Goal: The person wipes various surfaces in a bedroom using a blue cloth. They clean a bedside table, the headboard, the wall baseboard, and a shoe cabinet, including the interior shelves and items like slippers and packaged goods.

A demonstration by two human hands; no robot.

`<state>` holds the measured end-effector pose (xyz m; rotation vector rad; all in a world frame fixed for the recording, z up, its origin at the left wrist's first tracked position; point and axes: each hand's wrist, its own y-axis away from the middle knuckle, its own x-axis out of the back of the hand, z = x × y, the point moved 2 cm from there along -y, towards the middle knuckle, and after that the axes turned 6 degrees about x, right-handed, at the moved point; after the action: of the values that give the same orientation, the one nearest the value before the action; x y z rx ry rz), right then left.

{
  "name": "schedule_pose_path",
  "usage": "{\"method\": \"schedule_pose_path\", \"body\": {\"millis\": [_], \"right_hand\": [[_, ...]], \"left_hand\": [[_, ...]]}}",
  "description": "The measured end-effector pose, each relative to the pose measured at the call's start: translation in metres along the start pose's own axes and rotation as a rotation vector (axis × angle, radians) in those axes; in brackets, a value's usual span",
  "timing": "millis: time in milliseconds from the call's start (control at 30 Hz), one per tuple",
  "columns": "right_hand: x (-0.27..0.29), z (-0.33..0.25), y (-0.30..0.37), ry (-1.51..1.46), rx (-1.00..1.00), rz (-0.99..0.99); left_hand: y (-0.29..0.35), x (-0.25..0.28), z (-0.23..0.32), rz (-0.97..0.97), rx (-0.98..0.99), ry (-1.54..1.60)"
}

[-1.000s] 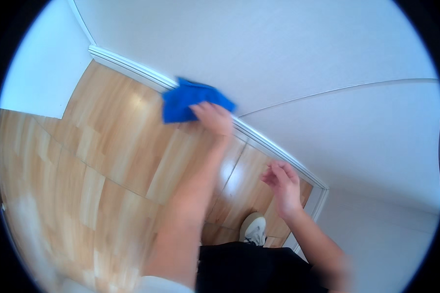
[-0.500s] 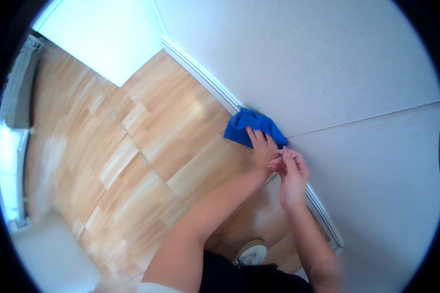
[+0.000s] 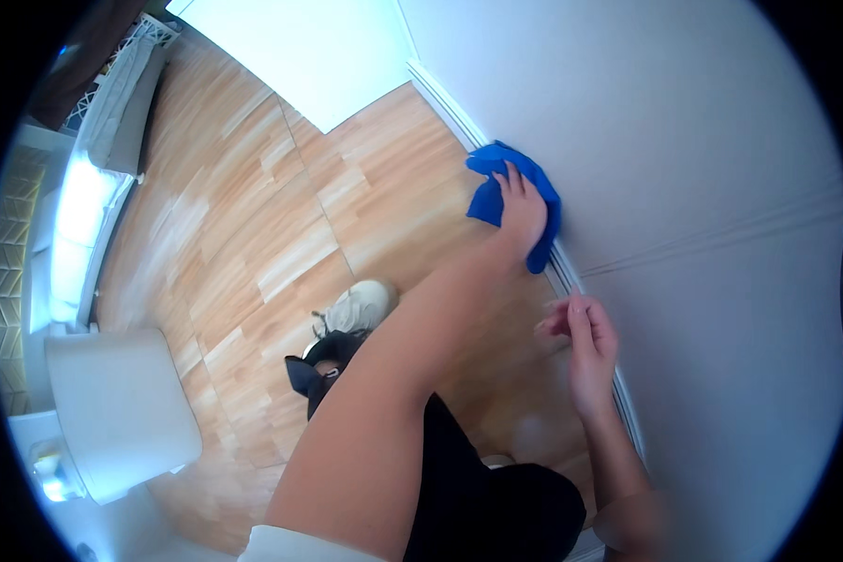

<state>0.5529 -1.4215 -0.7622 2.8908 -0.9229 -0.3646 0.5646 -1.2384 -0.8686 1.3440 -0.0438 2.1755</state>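
Observation:
My left hand (image 3: 523, 208) grips a crumpled blue cloth (image 3: 545, 245) and presses it along the foot of the pale wall, where the white baseboard track (image 3: 566, 272) meets the wood floor. Its fingers reach over the cloth, which bunches up on both sides of the hand. Lower and to the right, my right hand (image 3: 590, 347) hovers beside the wall panel. Loosely curled fingers show there, and I see nothing in them.
A pale wall (image 3: 693, 150) with a seam fills the right side. A white panel (image 3: 300, 56) stands at the far end. At left are a light box-shaped seat (image 3: 122, 403) and a grey bench-like piece (image 3: 126, 112). A light shoe (image 3: 361, 307) rests on the wood floor (image 3: 253, 234).
My left hand and the cloth have slid farther along the baseboard, away from my right hand. The view has shifted, and a shoe with a dark trouser leg now shows left of my forearm.

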Motion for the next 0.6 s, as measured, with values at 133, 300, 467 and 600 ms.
{"method": "schedule_pose_path", "body": {"millis": [133, 300, 467, 600], "right_hand": [[-0.011, 0.023, -0.027, -0.028, -0.007, 0.045], [-0.028, 0.028, -0.073, 0.169, 0.018, -0.057], [-0.059, 0.010, -0.124, 0.322, 0.026, -0.054], [-0.077, 0.015, -0.157, 0.338, 0.030, -0.031]], "left_hand": [[0.019, -0.024, -0.001, 0.200, -0.040, 0.771], [0.007, -0.031, -0.006, 0.330, -0.085, 0.698], [-0.050, 0.007, -0.024, 0.500, -0.067, 0.641], [-0.126, 0.031, -0.061, 0.675, -0.093, 0.571]]}}
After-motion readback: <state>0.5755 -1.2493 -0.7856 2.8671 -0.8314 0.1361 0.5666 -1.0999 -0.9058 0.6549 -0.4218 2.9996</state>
